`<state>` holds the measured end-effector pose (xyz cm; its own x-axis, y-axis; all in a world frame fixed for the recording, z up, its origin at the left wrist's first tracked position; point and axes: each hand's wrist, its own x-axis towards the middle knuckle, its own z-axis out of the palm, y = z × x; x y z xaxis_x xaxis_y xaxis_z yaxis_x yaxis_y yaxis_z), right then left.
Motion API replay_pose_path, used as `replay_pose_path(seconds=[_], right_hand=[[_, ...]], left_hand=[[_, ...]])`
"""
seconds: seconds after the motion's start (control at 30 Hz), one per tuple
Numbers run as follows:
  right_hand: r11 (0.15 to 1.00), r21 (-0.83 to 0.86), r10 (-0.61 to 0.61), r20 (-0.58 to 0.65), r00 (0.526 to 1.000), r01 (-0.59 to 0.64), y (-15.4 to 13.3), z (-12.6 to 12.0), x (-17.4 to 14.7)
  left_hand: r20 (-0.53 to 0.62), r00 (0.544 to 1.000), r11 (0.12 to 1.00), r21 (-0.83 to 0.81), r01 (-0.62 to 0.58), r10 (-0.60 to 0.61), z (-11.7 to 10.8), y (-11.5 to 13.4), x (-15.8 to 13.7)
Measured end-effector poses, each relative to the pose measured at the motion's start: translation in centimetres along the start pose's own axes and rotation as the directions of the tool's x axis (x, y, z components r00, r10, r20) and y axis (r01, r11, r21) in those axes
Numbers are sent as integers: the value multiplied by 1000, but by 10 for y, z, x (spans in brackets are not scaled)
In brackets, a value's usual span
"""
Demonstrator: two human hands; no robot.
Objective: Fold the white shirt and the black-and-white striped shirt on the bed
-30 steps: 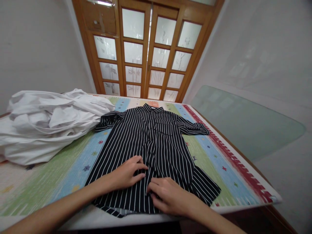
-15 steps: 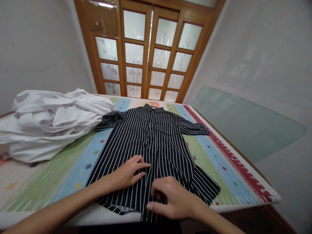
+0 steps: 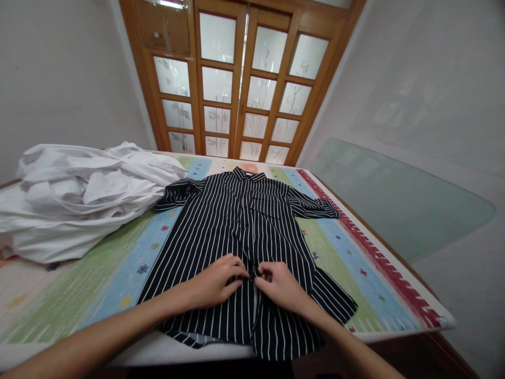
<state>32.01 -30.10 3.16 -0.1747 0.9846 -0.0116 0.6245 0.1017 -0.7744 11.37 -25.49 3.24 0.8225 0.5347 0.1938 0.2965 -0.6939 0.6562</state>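
Note:
A black shirt with white stripes (image 3: 213,226) lies front up on the table, its collar toward the doors and its hem at the near edge. My right hand (image 3: 282,284) is closed in a pinch on the shirt's front edge, low on the button line, where the front panel lifts a little. From the other side, my left hand (image 3: 221,279) rests on the shirt with its fingers curled in and the fingertips gripping cloth at the same button line. The two hands' fingertips are nearly touching. Any button between them is too small to make out.
A heap of white cloth (image 3: 87,195) lies on the left of the table, touching the shirt's sleeve. A colourful striped cover (image 3: 118,279) is spread over the table. Wooden doors with glass panes (image 3: 216,84) stand behind it, with walls on both sides.
My right hand has moved up and away from me from the hem, drawing the front edge of the shirt slightly right. My left hand has shifted slightly right, its fingers more curled.

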Motion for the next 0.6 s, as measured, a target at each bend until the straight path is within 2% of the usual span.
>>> replay_pose_path(seconds=[0.07, 0.17, 0.23, 0.33, 0.43, 0.6], right_hand=[[987, 152, 40, 24, 999, -43, 6, -2, 1], [925, 341, 133, 116, 984, -165, 13, -2, 2], [890, 398, 166, 172, 971, -222, 15, -2, 4], [860, 451, 164, 196, 967, -238, 16, -2, 5], [844, 484, 154, 193, 969, -231, 14, -3, 6], [849, 484, 143, 178, 974, -213, 9, -5, 7]], left_hand=[[1, 1000, 999, 29, 15, -15, 2, 1, 0], [-7, 999, 995, 88, 50, -49, 7, 3, 4], [-8, 998, 989, 131, 62, -61, 11, 4, 7], [-10, 998, 988, 141, 60, -59, 14, 5, 12], [-6, 997, 995, 59, 80, -79, 11, 7, 16], [5, 979, 963, -179, 202, -204, -2, 9, 15]])
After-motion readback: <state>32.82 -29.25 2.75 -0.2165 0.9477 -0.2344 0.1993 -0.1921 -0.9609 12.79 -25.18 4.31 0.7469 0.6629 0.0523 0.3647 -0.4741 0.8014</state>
